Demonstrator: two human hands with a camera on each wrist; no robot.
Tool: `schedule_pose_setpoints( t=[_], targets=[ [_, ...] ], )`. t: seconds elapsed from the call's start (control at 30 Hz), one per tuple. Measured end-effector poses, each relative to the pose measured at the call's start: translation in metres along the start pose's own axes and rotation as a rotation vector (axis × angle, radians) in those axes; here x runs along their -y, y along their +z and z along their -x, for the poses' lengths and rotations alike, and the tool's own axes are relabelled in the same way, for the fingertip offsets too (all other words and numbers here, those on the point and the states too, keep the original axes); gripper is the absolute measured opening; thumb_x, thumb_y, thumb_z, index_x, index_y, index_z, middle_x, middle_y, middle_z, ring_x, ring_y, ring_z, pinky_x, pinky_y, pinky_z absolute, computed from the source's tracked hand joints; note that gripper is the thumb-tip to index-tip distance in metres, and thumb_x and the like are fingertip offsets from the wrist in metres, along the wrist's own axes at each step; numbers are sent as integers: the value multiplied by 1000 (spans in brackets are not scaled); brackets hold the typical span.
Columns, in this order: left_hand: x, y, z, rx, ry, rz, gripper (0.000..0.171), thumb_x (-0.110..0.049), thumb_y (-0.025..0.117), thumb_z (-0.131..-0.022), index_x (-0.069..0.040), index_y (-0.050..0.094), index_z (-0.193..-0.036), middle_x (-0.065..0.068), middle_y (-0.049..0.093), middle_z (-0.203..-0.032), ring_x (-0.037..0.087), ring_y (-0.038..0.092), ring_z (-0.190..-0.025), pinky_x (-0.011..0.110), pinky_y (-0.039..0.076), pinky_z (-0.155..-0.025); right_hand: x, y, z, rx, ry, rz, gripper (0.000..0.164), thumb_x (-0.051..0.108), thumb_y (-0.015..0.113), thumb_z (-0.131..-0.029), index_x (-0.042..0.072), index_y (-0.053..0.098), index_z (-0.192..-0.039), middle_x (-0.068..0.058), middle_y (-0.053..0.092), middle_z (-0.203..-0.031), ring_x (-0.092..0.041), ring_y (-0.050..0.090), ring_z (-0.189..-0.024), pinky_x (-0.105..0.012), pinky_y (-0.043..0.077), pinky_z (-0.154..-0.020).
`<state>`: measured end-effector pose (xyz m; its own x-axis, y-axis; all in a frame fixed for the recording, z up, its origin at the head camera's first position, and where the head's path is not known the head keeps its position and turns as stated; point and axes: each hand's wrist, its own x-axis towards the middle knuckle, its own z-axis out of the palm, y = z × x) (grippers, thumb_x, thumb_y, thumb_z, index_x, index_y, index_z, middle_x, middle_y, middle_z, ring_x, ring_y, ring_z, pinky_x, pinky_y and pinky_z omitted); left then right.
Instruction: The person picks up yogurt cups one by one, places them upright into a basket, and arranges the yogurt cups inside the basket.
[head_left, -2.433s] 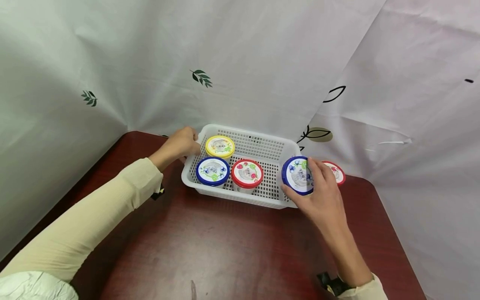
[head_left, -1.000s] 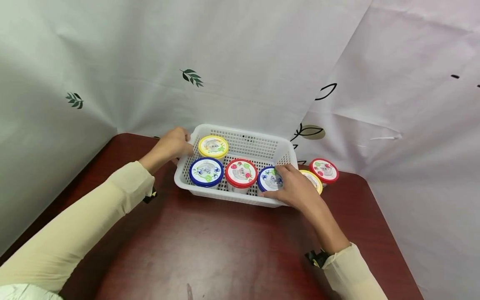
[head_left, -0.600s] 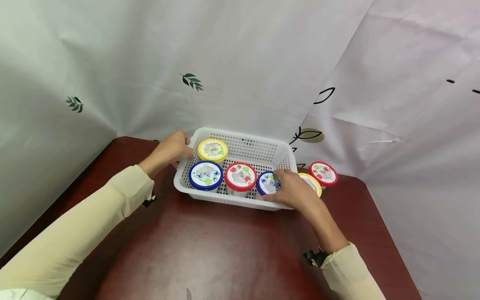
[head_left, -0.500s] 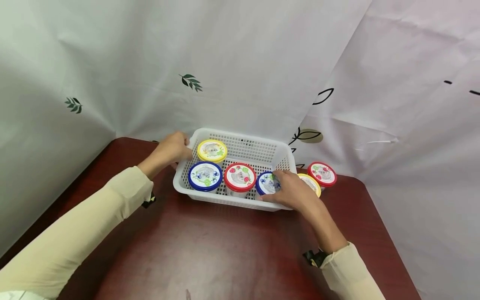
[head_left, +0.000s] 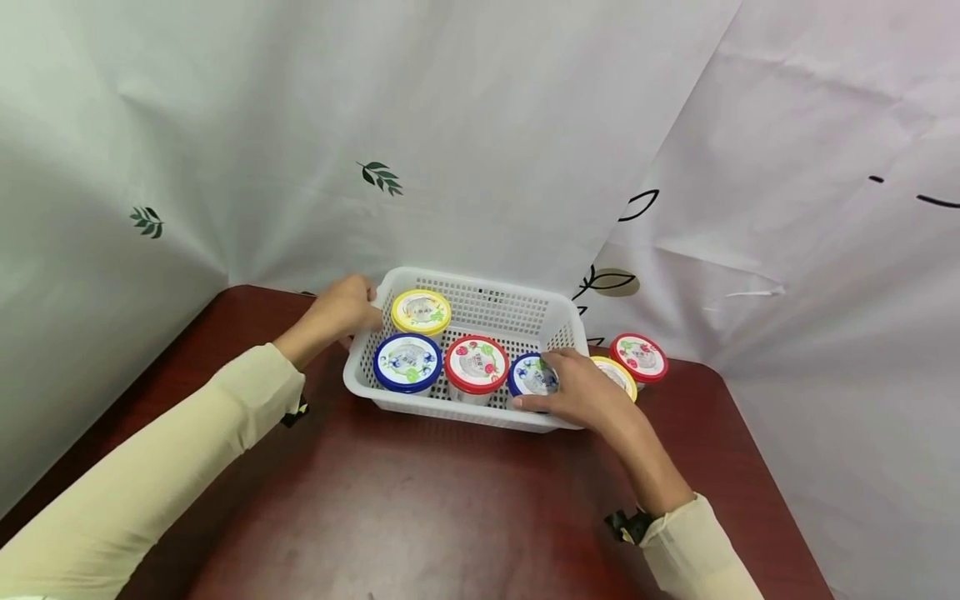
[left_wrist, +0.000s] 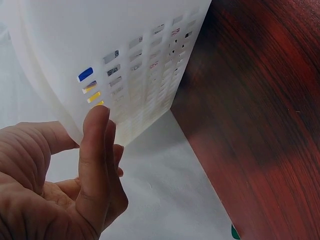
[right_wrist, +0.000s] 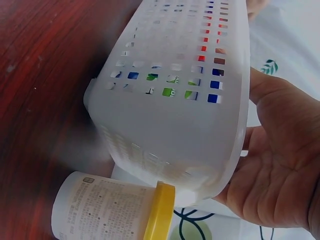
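A white perforated basket stands on the table against the back cloth. My left hand grips its left end, thumb over the rim and fingers along the outside wall in the left wrist view. Inside sit a yellow-lidded tub, a blue-lidded tub and a red-lidded tub. My right hand reaches over the right end and holds a second blue-lidded tub by its lid, upright in the front right corner. The hand covers part of that lid.
Outside the basket's right end stand another yellow-lidded tub and a red-lidded tub on the dark red table. White cloth with leaf prints hangs close behind and at both sides.
My right hand has carried the second blue-lidded tub leftward from over the basket's right end down beside the red-lidded one. My left hand keeps its grip. The head view has shifted slightly.
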<state>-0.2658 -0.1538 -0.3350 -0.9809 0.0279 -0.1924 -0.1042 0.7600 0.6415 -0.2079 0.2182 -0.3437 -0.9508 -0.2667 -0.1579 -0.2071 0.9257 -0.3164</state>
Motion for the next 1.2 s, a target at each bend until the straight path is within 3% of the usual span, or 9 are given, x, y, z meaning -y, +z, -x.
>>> schedule_pose_setpoints(
  t=[0.57,0.93,1.2],
  targets=[
    [2,0,-1,-7,1,13,26,-5,72,-96,5,53,-110,31,70,-114,39,81,-90,46,70,-66,-4,2,2,-37,-19,-12,106,67,88,-87,2,56,-164,-24,56,-169,-46,52,-156,-67,47,-127],
    [0,0,1,2,-11,16,24,-4,70,-96,4,53,-110,30,70,-113,37,81,-88,51,72,-74,-18,-5,9,-124,-37,-30,87,61,82,-96,6,61,-160,-25,59,-164,-49,50,-157,-71,47,-126],
    [-1,1,0,0,-16,9,26,-6,72,-97,5,54,-113,30,70,-115,38,81,-92,44,70,-66,-35,-14,17,-230,-111,-74,71,47,80,-103,1,64,-154,-27,62,-160,-48,55,-153,-69,44,-128]
  ],
)
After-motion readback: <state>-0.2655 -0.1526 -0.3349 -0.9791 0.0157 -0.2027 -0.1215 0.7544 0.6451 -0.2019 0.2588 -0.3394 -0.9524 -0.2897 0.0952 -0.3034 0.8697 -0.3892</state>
